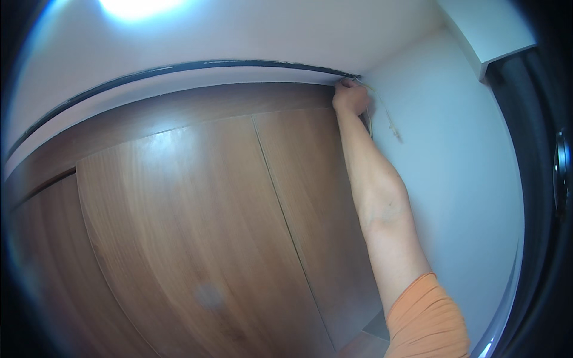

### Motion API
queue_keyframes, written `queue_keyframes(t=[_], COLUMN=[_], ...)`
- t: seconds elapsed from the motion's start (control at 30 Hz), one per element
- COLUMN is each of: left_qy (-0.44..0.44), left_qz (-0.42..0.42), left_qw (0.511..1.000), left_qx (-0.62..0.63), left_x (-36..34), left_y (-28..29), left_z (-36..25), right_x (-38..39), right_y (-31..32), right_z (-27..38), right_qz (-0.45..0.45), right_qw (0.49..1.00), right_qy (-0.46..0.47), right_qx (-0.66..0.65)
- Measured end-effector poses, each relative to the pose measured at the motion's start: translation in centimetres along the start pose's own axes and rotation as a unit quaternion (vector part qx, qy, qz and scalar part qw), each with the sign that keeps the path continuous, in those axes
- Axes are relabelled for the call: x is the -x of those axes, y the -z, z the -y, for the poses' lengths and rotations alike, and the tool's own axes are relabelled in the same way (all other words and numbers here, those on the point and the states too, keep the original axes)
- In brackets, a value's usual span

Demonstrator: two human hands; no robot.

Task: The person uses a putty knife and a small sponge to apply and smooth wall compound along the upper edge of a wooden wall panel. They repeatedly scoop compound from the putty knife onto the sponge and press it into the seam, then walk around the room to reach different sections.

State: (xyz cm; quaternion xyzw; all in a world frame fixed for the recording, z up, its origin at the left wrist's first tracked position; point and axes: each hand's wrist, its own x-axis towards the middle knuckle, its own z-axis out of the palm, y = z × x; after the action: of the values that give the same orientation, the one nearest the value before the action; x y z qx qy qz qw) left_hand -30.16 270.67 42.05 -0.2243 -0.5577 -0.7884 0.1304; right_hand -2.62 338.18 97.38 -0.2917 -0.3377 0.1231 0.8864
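My right hand [351,98] is raised to the upper corner where the wall meets the ceiling, with its fingers bent and pressed together. What they pinch is too small to make out. Right beside the fingers ends a long dark groove [209,63] that runs along the ceiling. A thin pale wire [391,124] hangs from the corner against the wall, and another strand shows next to my wrist. The bare forearm comes up from an orange sleeve [427,319] at the lower right. My left hand is out of the picture.
Tall brown wood-grain cabinet doors [197,227] fill the left and middle below the ceiling. A pale wall [459,179] stands to the right of my arm. Farther right are a white box-like ledge [486,30] and a dark panel [525,119]. A bright ceiling light [140,6] glows at upper left.
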Motion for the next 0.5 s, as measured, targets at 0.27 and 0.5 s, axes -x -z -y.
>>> queue_keyframes(t=[0.27, 0.5], left_qy=[0.003, 0.035], left_qz=[-0.012, 0.002], left_qw=[0.999, 0.999], left_qx=[-0.040, 0.005], left_x=[0.8, 0.9], left_y=[-3.1, -1.7], left_z=[-1.8, -0.3], right_x=[1.3, -0.3], right_y=[1.4, 2.4], right_z=[-1.3, -2.6], right_qz=[0.007, -0.003], right_qw=[0.996, 0.999], right_qy=[0.008, -0.028], right_qx=[-0.084, -0.026])
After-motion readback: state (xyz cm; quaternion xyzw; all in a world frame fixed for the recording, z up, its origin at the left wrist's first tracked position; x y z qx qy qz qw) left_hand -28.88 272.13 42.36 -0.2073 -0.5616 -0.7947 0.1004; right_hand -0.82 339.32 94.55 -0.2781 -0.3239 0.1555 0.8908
